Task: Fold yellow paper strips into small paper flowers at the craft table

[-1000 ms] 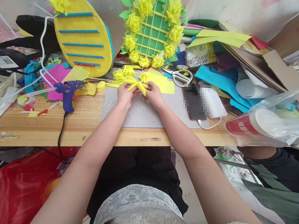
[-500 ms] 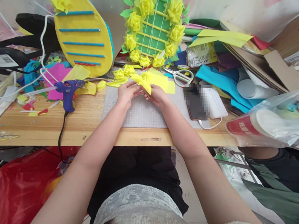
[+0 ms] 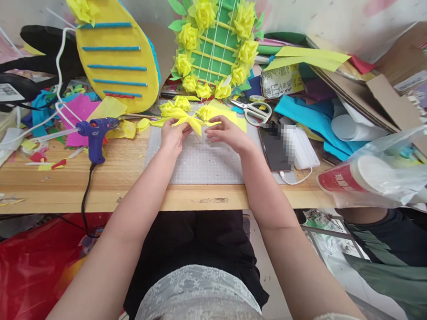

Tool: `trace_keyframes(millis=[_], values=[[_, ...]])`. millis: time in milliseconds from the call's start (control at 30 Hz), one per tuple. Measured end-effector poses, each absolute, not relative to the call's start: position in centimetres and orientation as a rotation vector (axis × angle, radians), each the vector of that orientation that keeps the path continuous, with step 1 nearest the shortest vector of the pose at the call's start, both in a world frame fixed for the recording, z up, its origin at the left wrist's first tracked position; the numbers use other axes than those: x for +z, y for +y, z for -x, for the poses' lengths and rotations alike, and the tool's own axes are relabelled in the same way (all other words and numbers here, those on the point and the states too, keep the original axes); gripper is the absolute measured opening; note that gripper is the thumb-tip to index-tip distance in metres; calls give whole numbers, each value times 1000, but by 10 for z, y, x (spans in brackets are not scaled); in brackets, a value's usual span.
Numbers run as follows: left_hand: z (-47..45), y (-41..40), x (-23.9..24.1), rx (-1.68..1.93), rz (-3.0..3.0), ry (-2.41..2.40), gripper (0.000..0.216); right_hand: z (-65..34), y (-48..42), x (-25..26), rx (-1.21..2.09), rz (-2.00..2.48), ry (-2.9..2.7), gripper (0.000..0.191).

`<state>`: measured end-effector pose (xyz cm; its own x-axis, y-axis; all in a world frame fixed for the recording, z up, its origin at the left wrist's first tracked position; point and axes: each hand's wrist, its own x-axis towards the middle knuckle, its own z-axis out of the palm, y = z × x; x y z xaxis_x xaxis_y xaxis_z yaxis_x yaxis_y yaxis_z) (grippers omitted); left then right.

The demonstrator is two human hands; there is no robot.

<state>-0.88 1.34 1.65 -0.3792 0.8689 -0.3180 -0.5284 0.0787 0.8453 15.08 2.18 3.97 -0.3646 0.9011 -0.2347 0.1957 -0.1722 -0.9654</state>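
Worktop (image 3: 55, 180) of pale wood, cluttered along the far edge. Red plastic bag (image 3: 25, 264) on the floor below its near left corner. Left part of the worktop: purple glue gun (image 3: 95, 132) standing on its base, black cord running over the near edge; pink paper (image 3: 78, 112) and small scraps just behind it. Yellow paddle-shaped board (image 3: 115, 54) with blue stripes leans upright at the far edge.

Middle: grey cutting mat (image 3: 199, 164) lying flush with the near edge. Left hand (image 3: 173, 136) over the mat's far part, fingertips pinched narrow on a folded yellow paper (image 3: 190, 121) with pointed ends, held just above the mat. Right hand (image 3: 229, 134) just beside the paper on its right, fingers loosely spread and lightly curled; cannot tell whether its tips touch the paper. Finished yellow paper flowers (image 3: 182, 102) lie at the mat's far edge, just behind the hands. Green board (image 3: 215, 45) ringed with yellow flowers stands behind them.

Right of the mat: scissors (image 3: 254, 109), near the right hand; phone (image 3: 274, 151) with a white box (image 3: 303, 145) touching its right side. Blue paper (image 3: 309, 115) and cardboard (image 3: 381, 97) are heaped toward the far right corner. Clear bag holding a red cup (image 3: 377, 180) hangs over the near right edge.
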Motion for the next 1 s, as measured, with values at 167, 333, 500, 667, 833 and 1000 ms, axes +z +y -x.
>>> trace_keyframes(millis=[167, 333, 500, 667, 833, 1000], values=[[16, 15, 14, 1536, -402, 1169, 21, -224, 23, 63, 861, 1455, -1821, 27], [13, 14, 15, 1486, -363, 1195, 29, -288, 2, 51, 228, 1786, -1994, 34], [12, 11, 19, 1458, -309, 1223, 36, -309, -12, 31, 252, 1859, -2073, 33], [14, 9, 19, 1436, -319, 1204, 32, -305, -10, 34, 249, 1841, -2115, 32], [12, 10, 19, 1446, -332, 1187, 33, -306, -8, 37, 216, 1837, -2085, 36], [13, 10, 17, 1484, -357, 1159, 33, -314, -9, 36, 210, 1758, -2077, 38]])
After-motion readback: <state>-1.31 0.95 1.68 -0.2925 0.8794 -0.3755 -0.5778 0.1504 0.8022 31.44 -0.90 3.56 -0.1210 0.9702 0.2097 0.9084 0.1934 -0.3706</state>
